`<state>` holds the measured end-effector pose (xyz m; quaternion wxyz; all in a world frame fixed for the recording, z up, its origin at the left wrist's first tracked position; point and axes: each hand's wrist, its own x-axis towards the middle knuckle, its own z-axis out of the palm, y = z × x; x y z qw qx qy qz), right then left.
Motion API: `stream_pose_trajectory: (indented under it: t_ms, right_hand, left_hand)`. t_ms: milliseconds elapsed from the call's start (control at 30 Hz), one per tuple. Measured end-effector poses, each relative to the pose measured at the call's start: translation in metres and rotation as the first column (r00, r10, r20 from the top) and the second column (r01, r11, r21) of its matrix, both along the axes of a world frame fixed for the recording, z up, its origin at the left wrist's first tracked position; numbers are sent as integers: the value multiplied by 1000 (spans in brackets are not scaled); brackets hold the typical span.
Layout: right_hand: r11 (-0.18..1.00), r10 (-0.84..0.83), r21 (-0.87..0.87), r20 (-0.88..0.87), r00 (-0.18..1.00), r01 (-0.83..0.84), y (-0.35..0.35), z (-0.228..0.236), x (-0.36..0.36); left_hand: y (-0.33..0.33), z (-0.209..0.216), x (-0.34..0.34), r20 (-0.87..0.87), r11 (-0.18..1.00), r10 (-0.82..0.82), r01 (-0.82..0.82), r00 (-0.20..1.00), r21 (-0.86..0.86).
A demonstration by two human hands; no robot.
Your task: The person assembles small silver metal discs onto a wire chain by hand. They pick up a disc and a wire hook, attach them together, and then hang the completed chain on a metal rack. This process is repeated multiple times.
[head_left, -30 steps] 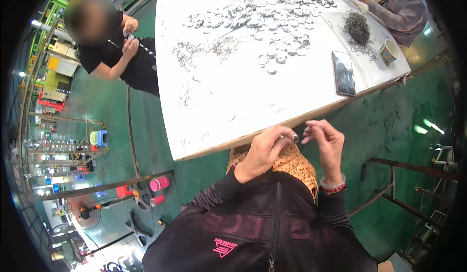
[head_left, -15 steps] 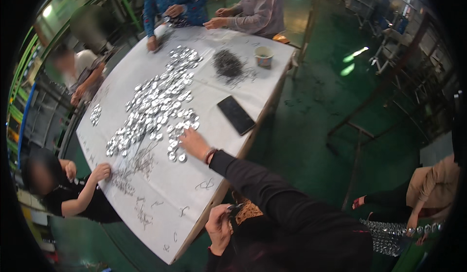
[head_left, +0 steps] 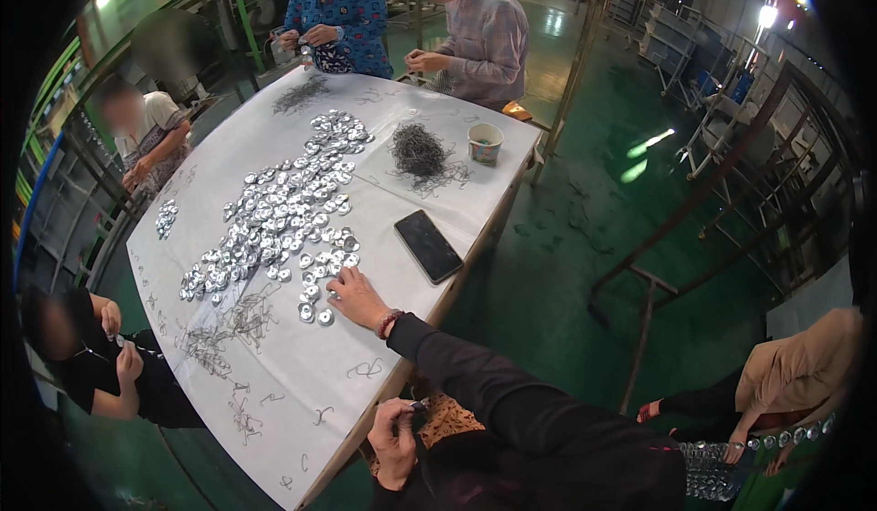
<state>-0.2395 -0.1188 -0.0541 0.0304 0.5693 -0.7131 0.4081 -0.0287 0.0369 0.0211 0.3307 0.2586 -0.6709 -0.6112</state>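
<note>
My right hand (head_left: pixel 360 301), in a black sleeve with a beaded bracelet, reaches over the white-covered table (head_left: pixel 301 392). Its fingers are bent down and closed at a metal disc (head_left: pixel 334 294) along the near edge of a heap of shiny round discs (head_left: pixel 283 219). Part of that disc is hidden by the fingertips. Below the table's near edge, my left hand (head_left: pixel 393 442) is closed around a small dark object (head_left: pixel 420 407), mostly covered by the fingers. Loose wire hooks (head_left: pixel 247 319) lie left of my right hand.
A black phone (head_left: pixel 428 247) lies near the right edge. Beyond it are a pile of dark wire hooks (head_left: pixel 418 153) and a paper cup (head_left: pixel 485 144). Co-workers sit around the left and far sides. A metal frame (head_left: pixel 653 278) stands on the green floor at right.
The view has shifted a little. My right hand stays at the discs. The co-worker at near left has drawn a hand back from the hooks; the one in blue has lifted a hand off the table.
</note>
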Motion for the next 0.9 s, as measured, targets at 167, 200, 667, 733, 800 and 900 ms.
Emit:
stream_pose_trajectory:
  t_ms: [167,200,667,733,800,900]
  right_hand:
    - [1000,8,9,-2,1000,-8,-3,-4,-1]
    - [1000,10,8,0,1000,-10,-2,-3,0]
    - [978,95,-196,79,992,-78,-28,-40,-14]
    - [968,75,-243,63,995,-58,-30,-61,-28]
    - [967,137,-233,148,979,-100,-22,-46,-20]
    - [993,65,-110,211,975,-43,-12,-37,-19]
  left_hand:
    - [-3,-1,0,-11,999,-29,29,1000,-45]
    - [-4,-2,-1,-18,998,-34,33,999,-58]
    - [-5,3,-6,-78,952,-27,1,997,-308]
    - [-8,7,-7,-58,923,-45,20,997,-384]
    - [-11,9,0,-98,903,-53,5,994,-429]
    - [-7,1,5,-147,912,-70,4,987,-411]
